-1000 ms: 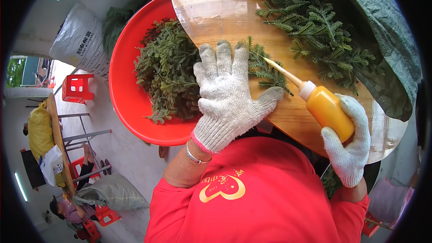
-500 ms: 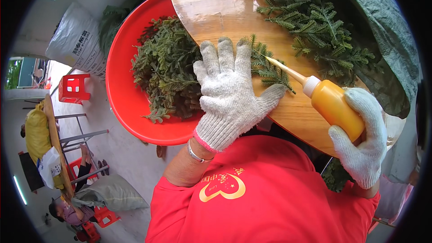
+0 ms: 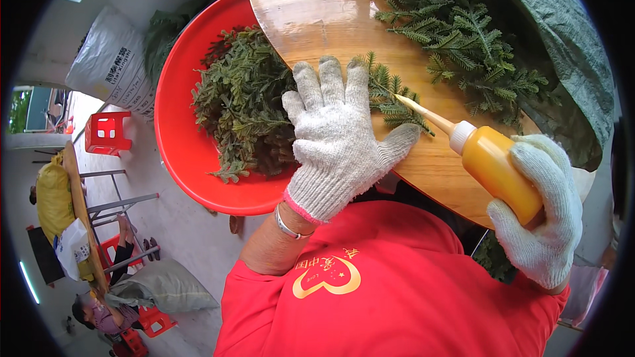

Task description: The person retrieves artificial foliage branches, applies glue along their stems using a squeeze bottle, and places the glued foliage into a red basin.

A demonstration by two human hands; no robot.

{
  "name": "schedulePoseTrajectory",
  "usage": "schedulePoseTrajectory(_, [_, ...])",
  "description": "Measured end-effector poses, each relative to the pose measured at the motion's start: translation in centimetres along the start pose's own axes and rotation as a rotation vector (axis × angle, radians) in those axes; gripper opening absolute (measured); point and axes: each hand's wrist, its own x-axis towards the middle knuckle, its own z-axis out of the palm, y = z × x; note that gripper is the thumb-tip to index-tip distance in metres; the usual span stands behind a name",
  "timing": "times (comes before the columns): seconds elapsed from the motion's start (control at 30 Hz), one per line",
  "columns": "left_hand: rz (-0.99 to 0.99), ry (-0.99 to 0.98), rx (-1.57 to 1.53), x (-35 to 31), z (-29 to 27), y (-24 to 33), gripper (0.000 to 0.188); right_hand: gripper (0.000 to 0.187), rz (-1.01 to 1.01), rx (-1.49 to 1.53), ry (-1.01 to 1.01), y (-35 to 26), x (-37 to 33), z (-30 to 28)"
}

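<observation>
My left hand (image 3: 340, 142), in a white knit glove with a pink cuff, lies spread out at the edge of the wooden table (image 3: 311, 20). Beside its fingers and thumb is a small green fir sprig (image 3: 390, 98), partly hidden by the glove. My right hand (image 3: 554, 215), also gloved, wraps round a squeeze bottle (image 3: 497, 168) of orange-yellow colour with a white collar. The bottle is tilted, and its long pale nozzle (image 3: 426, 114) points left, its tip at the sprig. Whether anything comes out of the tip is too small to see.
A red basin (image 3: 188, 182) heaped with fir sprigs (image 3: 245, 102) stands left of the table. More fir branches (image 3: 479, 33) lie at the far right, beside a dark green sheet (image 3: 562, 13). A white sack (image 3: 109, 59), red stools (image 3: 108, 132) and a seated person (image 3: 109, 314) are farther left.
My right hand and the bottle have shifted slightly right and down, and the nozzle tip has moved a little along the sprig. My left hand stays in place.
</observation>
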Motion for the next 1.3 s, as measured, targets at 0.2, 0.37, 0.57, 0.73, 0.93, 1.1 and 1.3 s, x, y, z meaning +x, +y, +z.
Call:
schedulePoseTrajectory(0.2, [0.013,0.024,0.033,-0.1,0.1,0.0,0.095,0.069,0.01,0.028,-0.015,0.1,-0.6,-0.4])
schedulePoseTrajectory(0.37, [0.023,-0.009,-0.005,0.0,0.3,-0.3,0.1,0.07,0.04,0.092,0.004,0.8,-1.5,-0.5])
schedulePoseTrajectory(0.57, [0.032,-0.02,0.021,-0.2,0.3,-0.4,0.1,0.071,0.02,0.063,-0.036,1.6,-1.8,-1.2])
schedulePoseTrajectory(0.73, [0.053,-0.012,0.031,0.0,0.1,0.0,0.099,0.071,0.076,0.124,-0.024,2.1,-2.7,-1.8])
schedulePoseTrajectory(0.93, [0.066,-0.015,0.046,-0.1,-0.1,-0.1,0.098,0.07,0.063,0.119,-0.045,2.6,-3.2,-2.5])
schedulePoseTrajectory(1.1, [0.063,-0.033,0.046,0.1,0.0,0.0,0.098,0.07,0.082,0.144,-0.046,2.8,-4.0,-3.0])
schedulePoseTrajectory(1.3, [0.071,-0.046,0.062,0.1,-0.3,0.1,0.099,0.068,0.124,0.173,-0.08,2.9,-4.9,-3.6])
